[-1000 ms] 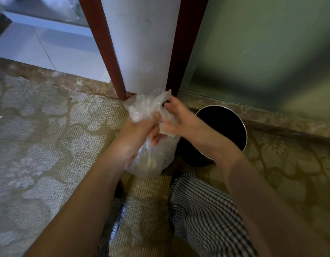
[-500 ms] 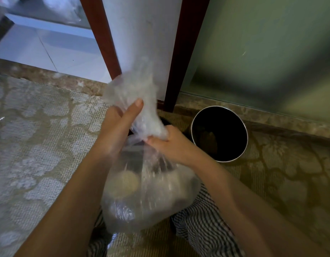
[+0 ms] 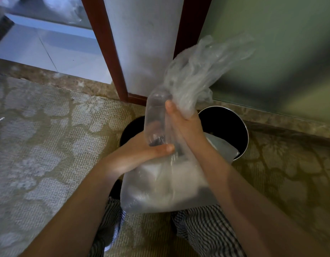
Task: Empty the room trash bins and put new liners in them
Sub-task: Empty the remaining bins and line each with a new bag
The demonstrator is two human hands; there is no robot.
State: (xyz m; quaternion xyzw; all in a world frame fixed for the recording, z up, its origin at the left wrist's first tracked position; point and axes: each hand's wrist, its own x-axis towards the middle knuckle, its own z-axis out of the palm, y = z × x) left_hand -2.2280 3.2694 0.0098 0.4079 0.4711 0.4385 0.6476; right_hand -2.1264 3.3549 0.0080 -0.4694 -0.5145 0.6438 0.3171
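A clear plastic trash bag [image 3: 166,186], full of pale rubbish, hangs between my forearms above my knees. A clear bottle [image 3: 156,117] stands upright inside its neck. My left hand [image 3: 140,156] curls round the bag low on the neck, under the bottle. My right hand [image 3: 184,125] grips the gathered neck higher up, and the loose top of the bag flares up to the right. Behind my hands on the carpet stands a round trash bin [image 3: 243,127] with a metal rim and a black inside. Something white shows in it.
A second dark round shape [image 3: 130,129] sits on the carpet left of the bin, mostly hidden by my hands. A red-brown door frame [image 3: 104,49] and a white panel rise behind it, with tiled floor at the far left. A green wall stands right.
The bag's loose top has swung from the upper left over to the right. My right hand has moved up the neck, and my left hand has dropped lower on it.
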